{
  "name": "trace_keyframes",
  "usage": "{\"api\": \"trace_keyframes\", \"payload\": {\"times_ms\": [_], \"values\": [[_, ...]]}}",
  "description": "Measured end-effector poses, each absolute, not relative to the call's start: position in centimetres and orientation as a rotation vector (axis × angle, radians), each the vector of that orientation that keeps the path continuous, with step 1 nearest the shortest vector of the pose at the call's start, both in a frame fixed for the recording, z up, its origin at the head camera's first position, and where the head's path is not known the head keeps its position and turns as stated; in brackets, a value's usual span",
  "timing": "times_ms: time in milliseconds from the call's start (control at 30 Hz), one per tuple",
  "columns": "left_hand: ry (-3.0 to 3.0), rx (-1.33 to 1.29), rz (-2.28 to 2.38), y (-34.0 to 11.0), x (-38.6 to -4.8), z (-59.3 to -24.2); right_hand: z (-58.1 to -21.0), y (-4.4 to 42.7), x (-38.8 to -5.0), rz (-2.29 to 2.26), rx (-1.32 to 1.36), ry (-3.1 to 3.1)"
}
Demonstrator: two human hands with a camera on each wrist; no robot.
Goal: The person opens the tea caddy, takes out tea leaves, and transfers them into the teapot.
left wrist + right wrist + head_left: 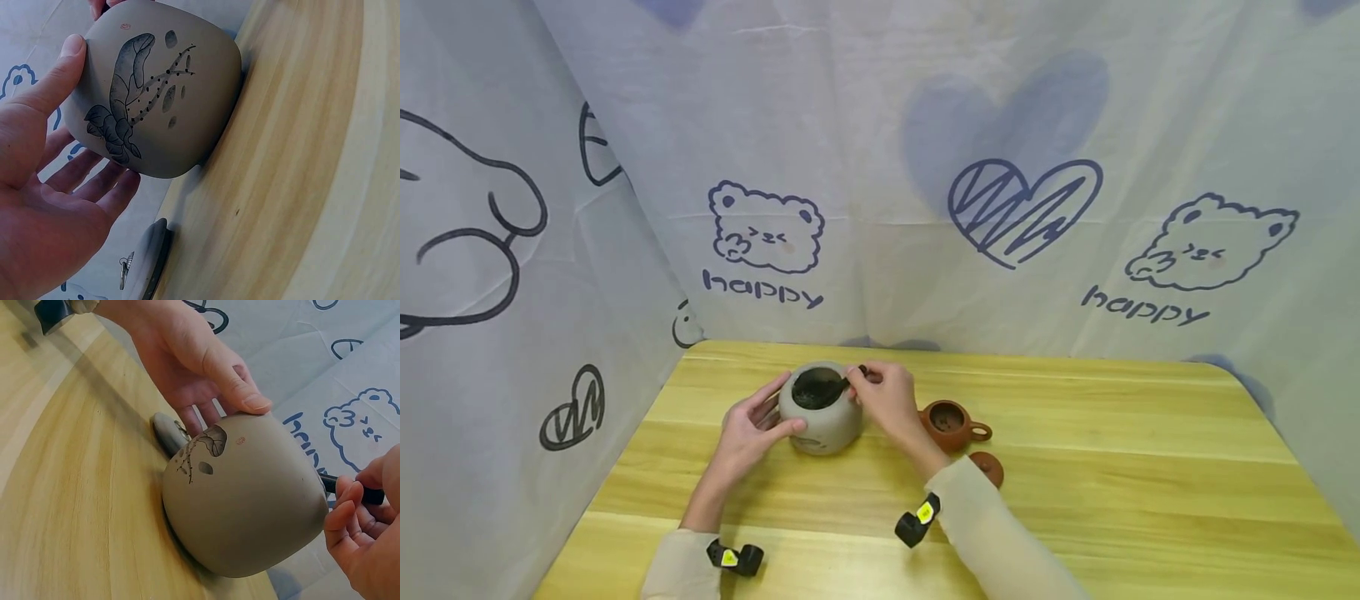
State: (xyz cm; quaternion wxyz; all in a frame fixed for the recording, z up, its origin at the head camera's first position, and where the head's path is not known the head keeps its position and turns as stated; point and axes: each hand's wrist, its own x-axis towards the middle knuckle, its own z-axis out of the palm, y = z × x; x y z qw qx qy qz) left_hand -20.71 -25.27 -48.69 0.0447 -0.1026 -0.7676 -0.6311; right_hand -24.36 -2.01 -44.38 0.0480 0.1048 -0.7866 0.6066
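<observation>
The dark scoop (843, 384) slants leftward and down from the pinching right hand (889, 402) into the grey jar (833, 429) on the desk (1112, 483). The left hand (751, 432) cups the jar; the teapot (951, 440) sits rightward, nearer the right hand.

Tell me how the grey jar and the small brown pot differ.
The grey jar is larger than the brown pot. The pot has a loop handle on its side; no handle shows on the jar. The left hand touches the jar, while neither hand holds the pot. Both are uncovered, with something dark inside.
</observation>
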Motion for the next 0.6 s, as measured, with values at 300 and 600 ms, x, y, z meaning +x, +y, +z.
{"api": "trace_keyframes", "payload": {"times_ms": [300, 600], "values": [[-2.334, -0.318, -1.936, -25.3, -20.8, -48.8, -44.4, -1.3, -24.3, 1.95, 0.28, -2.321], [-2.33, -0.355, -1.911, -25.3, -20.8, -49.0, -44.3, -0.8, -24.1, 1.968, 0.279, -2.263]]}}
